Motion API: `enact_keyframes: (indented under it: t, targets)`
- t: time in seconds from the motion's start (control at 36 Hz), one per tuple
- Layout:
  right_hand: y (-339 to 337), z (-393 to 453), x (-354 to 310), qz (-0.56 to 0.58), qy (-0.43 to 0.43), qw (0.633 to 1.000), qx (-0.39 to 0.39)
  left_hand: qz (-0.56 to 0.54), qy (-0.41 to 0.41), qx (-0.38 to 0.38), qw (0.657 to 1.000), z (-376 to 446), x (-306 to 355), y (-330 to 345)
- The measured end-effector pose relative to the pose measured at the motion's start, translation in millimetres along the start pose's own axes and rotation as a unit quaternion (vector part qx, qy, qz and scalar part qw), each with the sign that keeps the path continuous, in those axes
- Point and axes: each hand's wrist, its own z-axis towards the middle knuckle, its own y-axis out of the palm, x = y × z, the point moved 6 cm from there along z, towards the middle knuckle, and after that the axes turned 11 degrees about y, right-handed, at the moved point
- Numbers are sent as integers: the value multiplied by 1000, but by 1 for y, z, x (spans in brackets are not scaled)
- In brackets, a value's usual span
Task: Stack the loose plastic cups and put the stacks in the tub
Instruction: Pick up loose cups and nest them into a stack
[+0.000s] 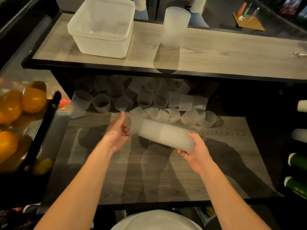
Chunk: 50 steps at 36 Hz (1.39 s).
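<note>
My right hand (pixel 194 153) grips the near end of a long stack of ribbed clear cups (pixel 166 135), held lying sideways above the lower shelf (pixel 149 171). My left hand (pixel 118 131) holds a single clear cup (pixel 134 124) right at the stack's open far end. Several loose cups (pixel 149 98) lie in a heap at the back of the lower shelf. An upright stack of cups (pixel 175 27) stands on the upper shelf, right of the translucent tub (pixel 101 30).
Oranges (pixel 33 98) fill a mesh basket at the left. Bottles (pixel 297 161) lie along the right edge. A white round object (pixel 156 221) sits below the shelf's front edge. The upper shelf (pixel 232 52) overhangs the cup heap.
</note>
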Motion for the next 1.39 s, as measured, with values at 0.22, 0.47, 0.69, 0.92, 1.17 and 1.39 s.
enact_keyframes:
  t: [0.22, 0.47, 0.69, 0.92, 1.17, 1.39]
  targets:
    - [0, 1, -7, -29, 10, 999, -35, 239, 22, 4, 971, -4, 12, -3]
    - [0, 6, -16, -34, 31, 997, -64, 242, 28, -64, 968, -8, 18, 5]
    - [11, 16, -22, -47, 20, 998, -46, 380, 6, -41, 924, -9, 5, 37]
    - [2, 35, -30, 23, 17, 999, 25, 401, 107, 54, 908, 61, 4, 35]
    - [-5, 43, -34, 66, 15, 997, 41, 329, 38, 148, 932, 81, -22, 20]
    - [-11, 45, -30, 72, 26, 997, 31, 184, 121, 105, 970, 43, 0, 22]
